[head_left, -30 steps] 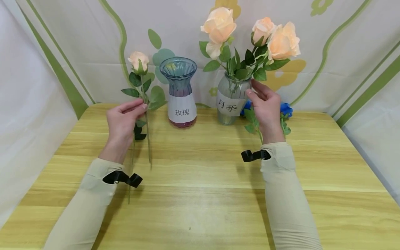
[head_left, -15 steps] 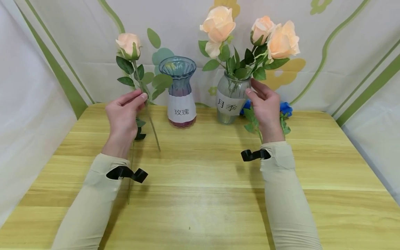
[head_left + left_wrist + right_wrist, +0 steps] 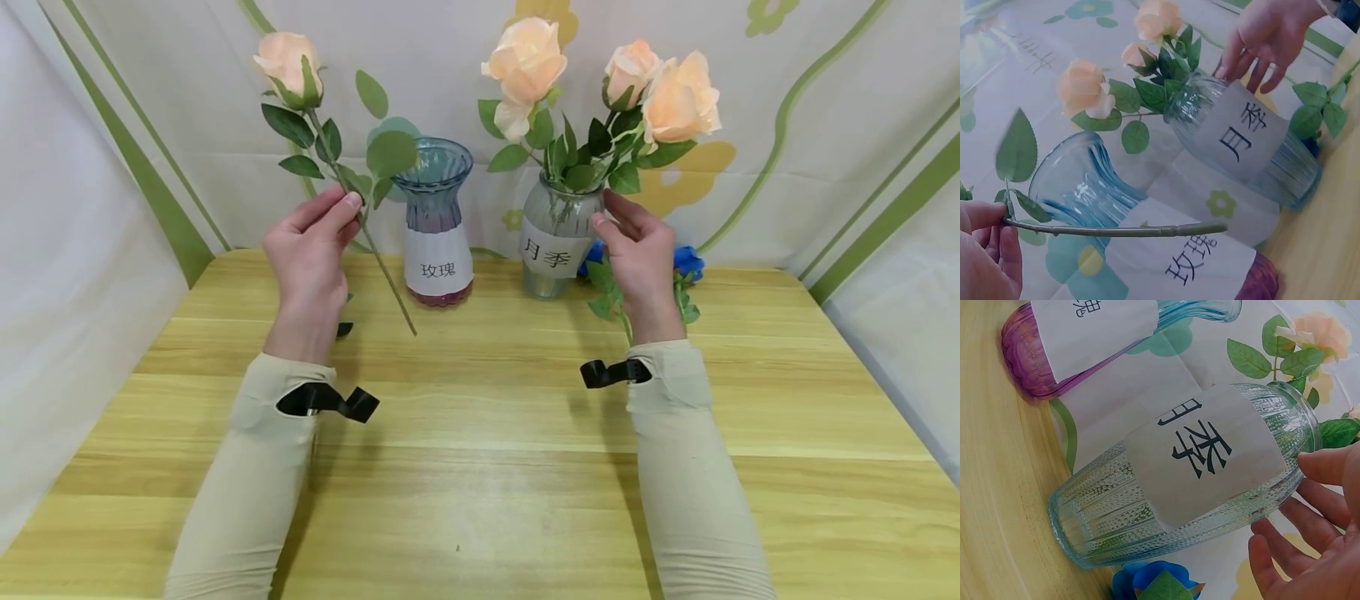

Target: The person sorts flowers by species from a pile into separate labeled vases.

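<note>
My left hand (image 3: 311,242) pinches the green stem of a peach rose (image 3: 291,71) between thumb and fingers. The rose is raised off the table, tilted with its bloom up to the left and its bare stem end (image 3: 1204,229) down to the right. Just right of it stands a blue-and-purple glass vase (image 3: 437,200) with a white paper label; a rose leaf overlaps its rim in the head view. My right hand (image 3: 637,250) holds the upper right side of a clear ribbed glass vase (image 3: 1204,469), thumb in front and fingers behind. Peach roses (image 3: 678,96) stand in that vase.
Blue flowers (image 3: 687,262) with green leaves lie on the wooden table (image 3: 487,467) behind my right hand and wrist. Another stem with dark leaves (image 3: 344,329) lies partly hidden under my left forearm. A patterned white curtain (image 3: 225,125) hangs close behind the vases.
My left hand has lifted the peach rose; its bloom has swung up and left, its stem end up and right toward the blue-and-purple vase. My right hand has stayed on the clear vase.
</note>
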`<state>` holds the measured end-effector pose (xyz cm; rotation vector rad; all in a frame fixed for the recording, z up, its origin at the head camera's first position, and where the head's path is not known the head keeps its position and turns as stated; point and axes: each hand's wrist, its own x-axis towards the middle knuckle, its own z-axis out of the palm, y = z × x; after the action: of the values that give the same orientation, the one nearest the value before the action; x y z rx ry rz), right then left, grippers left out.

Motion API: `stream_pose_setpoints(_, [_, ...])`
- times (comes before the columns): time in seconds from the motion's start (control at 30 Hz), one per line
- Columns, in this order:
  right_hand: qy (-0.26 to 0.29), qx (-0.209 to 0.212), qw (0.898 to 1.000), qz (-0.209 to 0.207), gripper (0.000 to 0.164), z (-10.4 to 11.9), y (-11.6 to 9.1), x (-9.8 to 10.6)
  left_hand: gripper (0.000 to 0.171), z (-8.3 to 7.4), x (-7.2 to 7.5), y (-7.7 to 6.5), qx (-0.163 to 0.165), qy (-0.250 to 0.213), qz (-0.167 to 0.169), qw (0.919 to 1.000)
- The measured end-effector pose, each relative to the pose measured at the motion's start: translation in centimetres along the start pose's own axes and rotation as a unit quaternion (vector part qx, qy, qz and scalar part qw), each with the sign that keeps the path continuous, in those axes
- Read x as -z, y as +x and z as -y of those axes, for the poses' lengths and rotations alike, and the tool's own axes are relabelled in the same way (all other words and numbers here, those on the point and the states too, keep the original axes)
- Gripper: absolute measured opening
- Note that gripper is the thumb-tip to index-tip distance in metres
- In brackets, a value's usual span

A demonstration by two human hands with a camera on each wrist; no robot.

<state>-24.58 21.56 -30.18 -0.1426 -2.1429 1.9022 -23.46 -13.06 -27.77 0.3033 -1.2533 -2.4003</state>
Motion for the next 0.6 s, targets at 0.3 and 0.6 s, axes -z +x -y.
stream_pose_setpoints(0.3, [-0.001, -0.001, 1.0, 0.004, 0.045, 0.0, 0.0, 0.1, 0.015, 0.2, -2.3, -0.2, -0.005, -0.036, -0.019, 0.9991])
stream_pose_setpoints(0.6, [-0.001, -0.007, 1.0, 0.007, 0.046, 0.0, 0.2, 0.1, 0.012, 0.5, -4.6, -0.6, -0.026, -0.063, -0.021, 0.9975])
